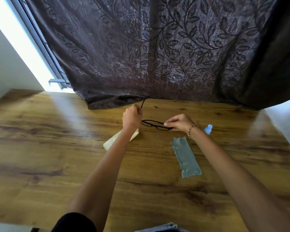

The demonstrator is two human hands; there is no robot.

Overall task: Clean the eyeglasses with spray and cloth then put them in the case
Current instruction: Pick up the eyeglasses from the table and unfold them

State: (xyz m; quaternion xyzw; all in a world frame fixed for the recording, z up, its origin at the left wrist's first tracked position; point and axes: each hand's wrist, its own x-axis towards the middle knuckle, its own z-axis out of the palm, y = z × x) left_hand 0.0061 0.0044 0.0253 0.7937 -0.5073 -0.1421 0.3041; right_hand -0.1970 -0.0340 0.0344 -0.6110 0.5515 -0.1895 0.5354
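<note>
Just over the wooden table (57, 144), both hands hold the black eyeglasses (156, 126). The left hand (132, 118) pinches one unfolded temple arm with curled fingers. The right hand (179, 122) pinches the frame's other end between thumb and fingertips. A cream case (110, 144) lies partly under the left forearm. The blue-grey cloth (185, 156) lies flat beside the right forearm, and the spray bottle (208, 129) is behind that wrist.

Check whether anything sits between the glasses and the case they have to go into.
Only the person's own left forearm, which crosses over the case just left of the glasses. The left hand and right hand hold the glasses; the cloth and spray bottle lie off to the right.
</note>
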